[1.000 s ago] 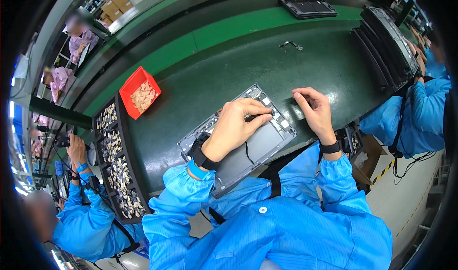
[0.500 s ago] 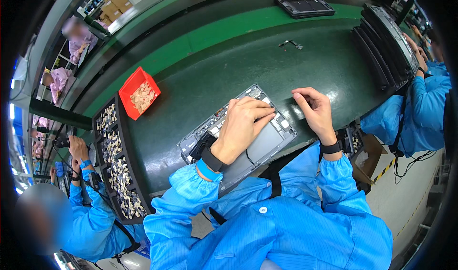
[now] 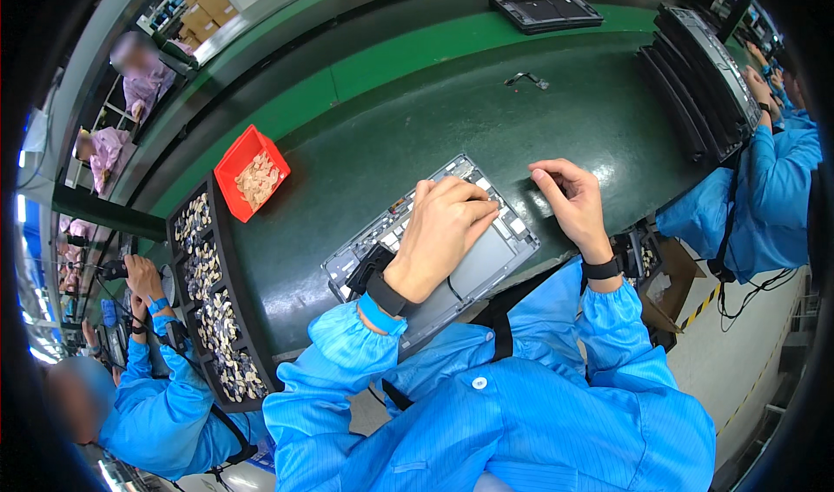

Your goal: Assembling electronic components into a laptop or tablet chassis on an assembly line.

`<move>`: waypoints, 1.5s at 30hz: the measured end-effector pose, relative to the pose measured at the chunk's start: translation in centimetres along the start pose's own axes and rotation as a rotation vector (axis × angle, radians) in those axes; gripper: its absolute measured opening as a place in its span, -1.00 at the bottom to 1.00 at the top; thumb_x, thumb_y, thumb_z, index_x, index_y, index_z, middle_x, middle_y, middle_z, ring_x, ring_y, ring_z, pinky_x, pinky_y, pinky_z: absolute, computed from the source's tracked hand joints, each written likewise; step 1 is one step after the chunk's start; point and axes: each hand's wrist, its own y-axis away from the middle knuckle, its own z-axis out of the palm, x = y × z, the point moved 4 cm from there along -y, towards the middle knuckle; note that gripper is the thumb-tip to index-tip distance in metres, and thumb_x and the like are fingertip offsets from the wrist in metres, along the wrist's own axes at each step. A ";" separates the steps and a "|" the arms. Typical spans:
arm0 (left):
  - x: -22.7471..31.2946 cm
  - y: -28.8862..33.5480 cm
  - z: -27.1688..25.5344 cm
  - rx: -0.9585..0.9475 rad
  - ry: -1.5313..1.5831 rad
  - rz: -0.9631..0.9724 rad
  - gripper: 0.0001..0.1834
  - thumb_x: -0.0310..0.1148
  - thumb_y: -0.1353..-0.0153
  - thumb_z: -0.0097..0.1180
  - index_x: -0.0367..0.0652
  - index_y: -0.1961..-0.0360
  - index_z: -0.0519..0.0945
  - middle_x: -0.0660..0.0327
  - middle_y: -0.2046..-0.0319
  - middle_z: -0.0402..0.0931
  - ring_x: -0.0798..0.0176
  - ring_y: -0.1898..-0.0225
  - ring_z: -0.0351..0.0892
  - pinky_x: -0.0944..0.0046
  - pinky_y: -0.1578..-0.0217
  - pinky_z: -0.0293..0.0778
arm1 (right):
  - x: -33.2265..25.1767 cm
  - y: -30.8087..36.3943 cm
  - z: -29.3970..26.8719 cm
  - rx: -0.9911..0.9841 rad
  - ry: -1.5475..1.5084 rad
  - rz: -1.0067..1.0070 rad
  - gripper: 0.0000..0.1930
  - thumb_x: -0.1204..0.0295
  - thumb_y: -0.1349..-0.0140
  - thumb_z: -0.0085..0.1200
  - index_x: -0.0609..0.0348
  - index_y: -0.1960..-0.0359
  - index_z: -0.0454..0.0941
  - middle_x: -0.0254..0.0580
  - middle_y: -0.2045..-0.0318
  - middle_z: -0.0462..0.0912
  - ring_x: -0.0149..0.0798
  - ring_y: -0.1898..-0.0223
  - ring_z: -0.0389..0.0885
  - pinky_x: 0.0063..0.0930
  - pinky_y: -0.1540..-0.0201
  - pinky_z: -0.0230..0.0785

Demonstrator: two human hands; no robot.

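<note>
An opened grey, laptop-like housing [image 3: 415, 329] with exposed inner parts lies slanted in front of me, overhanging the bench's near edge. Across its upper part rests my left hand [image 3: 445, 231], fingers bent together and thumb against the index finger near the right side. Whatever the fingertips pinch is too small to make out. Just right of the housing, my right hand [image 3: 573, 201] hovers with curled fingers and the thumb close to them; its contents are hidden. A black device [image 3: 372, 264] sits at my left wrist and covers part of the housing.
To the left, a black compartment tray [image 3: 228, 262] holds many small pale and dark pieces beside a red bin [image 3: 226, 166] of beige pieces. A short dark cable [image 3: 528, 81] lies farther back. Black panels [image 3: 686, 92] stand stacked at right; another housing [image 3: 547, 10] lies far back. Co-workers flank me.
Both my hands stay almost still over and beside the housing. The far housing has shifted slightly left. The co-worker at right has moved their hands.
</note>
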 end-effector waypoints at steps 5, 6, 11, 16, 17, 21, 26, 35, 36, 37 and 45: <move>-0.1 -0.2 0.1 0.001 0.012 -0.007 -0.84 -0.30 -0.22 0.35 -0.10 0.25 0.82 0.31 0.20 0.74 0.24 0.08 0.61 0.16 0.05 0.32 | -0.3 -0.1 0.1 0.000 0.006 0.006 -0.85 0.45 -0.38 0.26 0.25 0.12 0.76 -0.39 0.34 0.70 -0.59 0.39 0.50 -0.65 0.33 0.33; 0.0 -0.2 0.1 0.013 -0.006 -0.012 -0.84 -0.30 -0.22 0.35 -0.11 0.25 0.82 0.30 0.20 0.74 0.23 0.08 0.61 0.17 0.05 0.32 | -0.2 -0.1 0.0 0.004 0.006 0.001 -0.85 0.45 -0.38 0.25 0.25 0.12 0.76 -0.39 0.34 0.70 -0.59 0.39 0.50 -0.65 0.33 0.33; -0.2 -0.1 0.3 0.007 0.016 -0.053 -0.84 -0.31 -0.22 0.35 -0.13 0.25 0.81 0.30 0.19 0.74 0.23 0.07 0.61 0.16 0.05 0.32 | -0.3 -0.2 0.1 -0.003 0.016 -0.003 -0.85 0.46 -0.38 0.26 0.25 0.12 0.76 -0.38 0.35 0.70 -0.58 0.40 0.50 -0.64 0.33 0.33; -0.1 -0.1 0.5 -0.005 0.035 -0.028 -0.84 -0.31 -0.23 0.34 -0.13 0.24 0.81 0.30 0.17 0.73 0.22 0.07 0.61 0.16 0.06 0.31 | -0.3 0.0 0.1 0.002 0.027 0.001 -0.85 0.46 -0.37 0.26 0.25 0.12 0.76 -0.37 0.35 0.70 -0.58 0.40 0.50 -0.64 0.33 0.33; -0.1 0.0 0.5 -0.005 0.035 -0.028 -0.84 -0.31 -0.23 0.34 -0.13 0.24 0.81 0.30 0.17 0.73 0.22 0.07 0.61 0.16 0.06 0.31 | -0.3 0.0 0.1 0.003 0.021 0.003 -0.85 0.46 -0.37 0.26 0.25 0.12 0.76 -0.37 0.35 0.70 -0.58 0.40 0.50 -0.64 0.34 0.33; -0.2 0.0 0.4 -0.003 0.028 -0.003 -0.85 -0.33 -0.24 0.33 -0.11 0.23 0.81 0.31 0.17 0.73 0.24 0.08 0.61 0.17 0.07 0.30 | -0.5 0.0 0.3 0.001 0.015 0.004 -0.85 0.46 -0.37 0.26 0.25 0.12 0.76 -0.38 0.35 0.70 -0.58 0.40 0.50 -0.64 0.34 0.33; 0.0 0.1 0.6 -0.035 0.020 -0.034 -0.84 -0.30 -0.24 0.33 -0.08 0.22 0.82 0.34 0.14 0.70 0.23 -0.01 0.56 0.12 0.03 0.27 | -0.4 -0.1 0.2 -0.003 0.039 0.006 -0.85 0.46 -0.38 0.25 0.25 0.12 0.76 -0.39 0.34 0.70 -0.59 0.41 0.48 -0.64 0.35 0.31; 1.7 1.1 -0.3 -0.219 -0.141 -0.109 -0.43 0.15 -0.25 0.26 -0.07 -0.06 0.74 0.15 -0.24 0.52 -0.01 -0.35 0.35 -0.27 -0.23 0.16 | -3.5 0.8 3.6 -0.178 0.400 -0.003 -0.76 0.25 -0.32 0.25 0.14 0.16 0.76 -0.21 0.35 0.73 -0.14 0.33 0.59 -0.27 0.24 0.39; 1.8 1.8 -0.2 -0.260 -0.106 -0.112 -0.28 0.22 -0.24 0.24 -0.11 -0.21 0.63 0.05 -0.32 0.44 -0.09 -0.45 0.21 -0.37 -0.32 0.06 | -3.6 0.8 3.6 -0.189 0.437 0.009 -0.76 0.23 -0.32 0.24 0.13 0.16 0.77 -0.23 0.35 0.72 -0.14 0.31 0.59 -0.25 0.22 0.38; 1.8 2.4 -0.1 -0.301 -0.071 -0.115 -0.13 0.29 -0.22 0.22 -0.15 -0.36 0.51 -0.04 -0.41 0.36 -0.16 -0.56 0.07 -0.47 -0.41 -0.04 | -3.7 0.9 3.6 -0.200 0.473 0.021 -0.75 0.22 -0.32 0.24 0.11 0.17 0.77 -0.24 0.35 0.72 -0.14 0.30 0.59 -0.24 0.20 0.37; 2.2 4.4 0.3 -0.370 -0.188 -0.099 0.30 0.48 -0.11 0.17 -0.34 -0.56 0.05 -0.14 -0.58 -0.02 -0.18 -0.61 -0.07 -0.48 -0.46 -0.14 | -4.6 0.9 3.9 -0.182 0.612 -0.004 -0.77 0.23 -0.35 0.20 0.12 0.21 0.74 -0.18 0.35 0.74 -0.05 0.22 0.65 -0.14 0.15 0.40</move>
